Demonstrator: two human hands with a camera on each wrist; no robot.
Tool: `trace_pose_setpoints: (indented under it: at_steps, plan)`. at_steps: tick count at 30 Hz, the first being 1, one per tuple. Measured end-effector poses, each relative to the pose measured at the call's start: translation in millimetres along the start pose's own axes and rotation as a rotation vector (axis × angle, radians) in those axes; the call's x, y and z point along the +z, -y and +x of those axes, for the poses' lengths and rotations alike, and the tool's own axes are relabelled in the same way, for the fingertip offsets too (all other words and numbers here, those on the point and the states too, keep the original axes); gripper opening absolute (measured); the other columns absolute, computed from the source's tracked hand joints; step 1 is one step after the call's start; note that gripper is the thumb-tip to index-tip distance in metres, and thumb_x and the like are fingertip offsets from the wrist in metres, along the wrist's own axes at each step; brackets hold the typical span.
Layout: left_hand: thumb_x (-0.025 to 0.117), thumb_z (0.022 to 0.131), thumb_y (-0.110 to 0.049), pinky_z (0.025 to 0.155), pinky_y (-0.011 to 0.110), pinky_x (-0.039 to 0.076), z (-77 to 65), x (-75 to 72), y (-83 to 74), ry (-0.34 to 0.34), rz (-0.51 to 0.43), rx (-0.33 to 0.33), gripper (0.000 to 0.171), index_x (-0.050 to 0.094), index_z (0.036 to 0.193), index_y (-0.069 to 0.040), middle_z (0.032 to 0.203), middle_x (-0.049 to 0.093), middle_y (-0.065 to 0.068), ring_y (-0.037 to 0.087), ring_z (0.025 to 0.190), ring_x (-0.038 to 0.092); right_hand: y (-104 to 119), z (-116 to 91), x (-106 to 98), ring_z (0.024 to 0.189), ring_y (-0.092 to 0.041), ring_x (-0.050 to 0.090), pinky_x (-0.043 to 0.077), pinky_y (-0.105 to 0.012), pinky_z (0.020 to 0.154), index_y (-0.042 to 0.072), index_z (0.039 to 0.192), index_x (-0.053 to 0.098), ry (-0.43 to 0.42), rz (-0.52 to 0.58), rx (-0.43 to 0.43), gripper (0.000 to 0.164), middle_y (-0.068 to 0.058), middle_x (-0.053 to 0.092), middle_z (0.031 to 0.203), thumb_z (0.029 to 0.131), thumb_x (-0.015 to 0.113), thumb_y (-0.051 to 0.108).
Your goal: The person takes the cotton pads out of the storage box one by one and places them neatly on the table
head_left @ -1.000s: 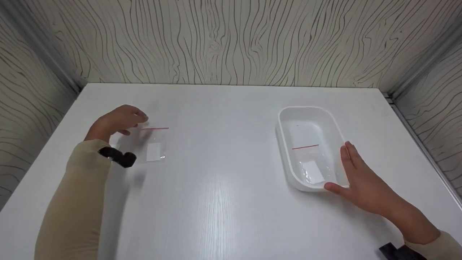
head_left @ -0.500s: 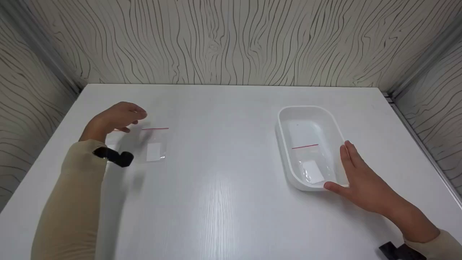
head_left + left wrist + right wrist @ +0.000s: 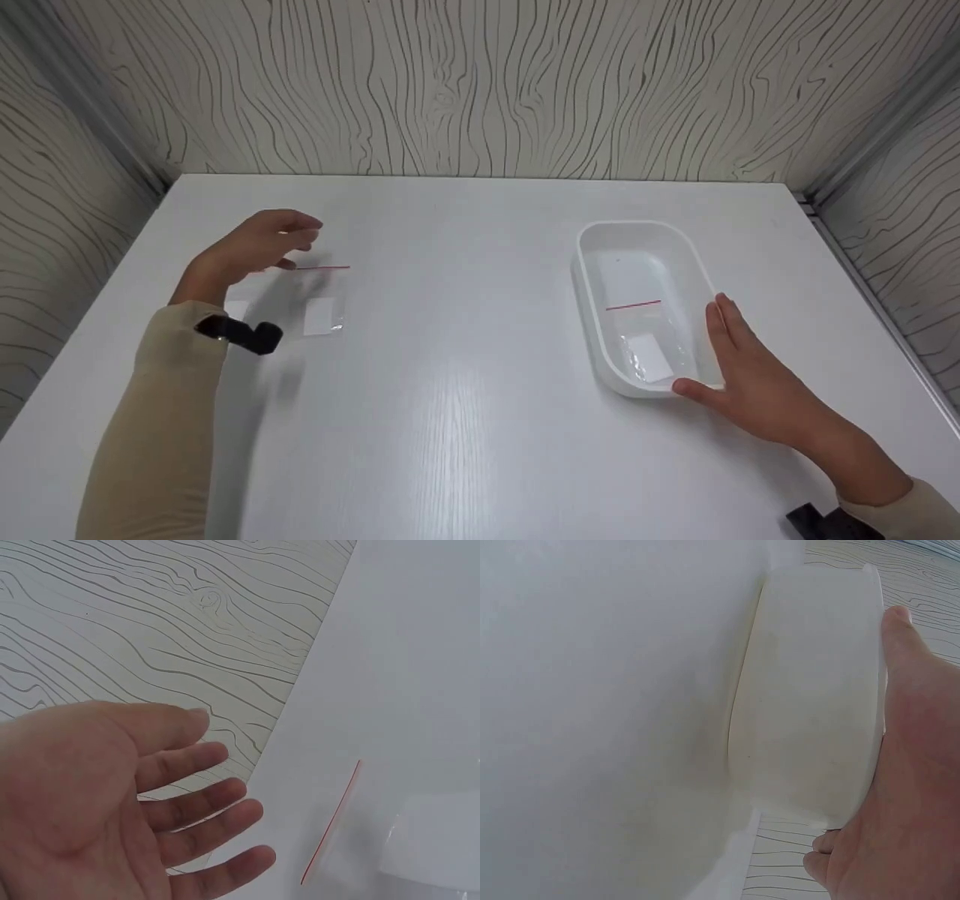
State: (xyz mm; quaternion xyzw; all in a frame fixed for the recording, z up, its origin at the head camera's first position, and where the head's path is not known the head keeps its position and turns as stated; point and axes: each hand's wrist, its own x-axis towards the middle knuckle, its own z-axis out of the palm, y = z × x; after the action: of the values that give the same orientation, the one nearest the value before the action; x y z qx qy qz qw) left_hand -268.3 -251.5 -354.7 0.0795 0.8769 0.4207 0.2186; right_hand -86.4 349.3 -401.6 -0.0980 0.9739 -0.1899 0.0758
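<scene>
Near left hand [image 3: 259, 244], untouched: clear red-striped bag [image 3: 321, 304] on table [image 3: 465, 337].

Leftmost bag [image 3: 237, 308] partly hidden

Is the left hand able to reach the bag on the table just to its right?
Probably yes: the left hand looks empty, its fingers are close to the bag, and nothing seems to lie on it.

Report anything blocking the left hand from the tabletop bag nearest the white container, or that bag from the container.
Nothing visible stands between the left hand and that bag. On to the white container, only its raised wall facing the bag does.
</scene>
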Motion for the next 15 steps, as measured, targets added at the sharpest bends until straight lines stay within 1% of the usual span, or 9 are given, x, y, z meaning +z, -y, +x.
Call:
trace_pose_setpoints:
  at_steps: [3, 6, 10, 15]
  plan:
    - [0.048, 0.109, -0.025, 0.105, 0.050, 0.049, 2.4, 4.8, 0.3, -0.022, -0.004, 0.033, 0.049, 0.042, 0.151, 0.001, 0.155, 0.040, 0.021, 0.037, 0.139, 0.044, -0.4, -0.4, 0.8, 0.153, -0.044, -0.004, 0.019, -0.070, 0.114, -0.005, 0.159, -0.006, -0.001, 0.000, -0.004, 0.116, -0.019, -0.017, 0.167, 0.094, 0.066, 0.057]
    - [0.048, 0.109, -0.026, 0.102, 0.046, 0.051, 4.9, 9.8, 0.0, -0.046, -0.010, 0.048, 0.048, 0.044, 0.150, -0.001, 0.154, 0.042, 0.019, 0.034, 0.136, 0.047, -0.5, -0.7, 1.3, 0.153, -0.045, -0.003, 0.019, -0.070, 0.114, -0.005, 0.159, -0.006, 0.000, 0.001, -0.005, 0.115, -0.019, -0.017, 0.167, 0.094, 0.067, 0.056]
    - [0.049, 0.109, -0.028, 0.101, 0.044, 0.052, 7.0, 15.2, -0.9, -0.069, -0.035, 0.072, 0.048, 0.045, 0.149, -0.001, 0.151, 0.045, 0.021, 0.033, 0.134, 0.049, -0.6, -0.5, 1.8, 0.153, -0.044, -0.005, 0.018, -0.070, 0.114, -0.004, 0.159, -0.008, 0.007, 0.004, -0.001, 0.116, -0.018, -0.019, 0.167, 0.094, 0.066, 0.057]
    - [0.050, 0.109, -0.026, 0.102, 0.044, 0.052, 8.0, 20.7, -2.3, -0.081, -0.084, 0.071, 0.047, 0.045, 0.149, -0.002, 0.150, 0.046, 0.020, 0.032, 0.133, 0.049, 0.3, 0.5, 1.1, 0.153, -0.044, -0.004, 0.018, -0.069, 0.115, -0.005, 0.158, -0.007, -0.001, -0.007, -0.010, 0.115, -0.020, -0.018, 0.167, 0.094, 0.066, 0.056]
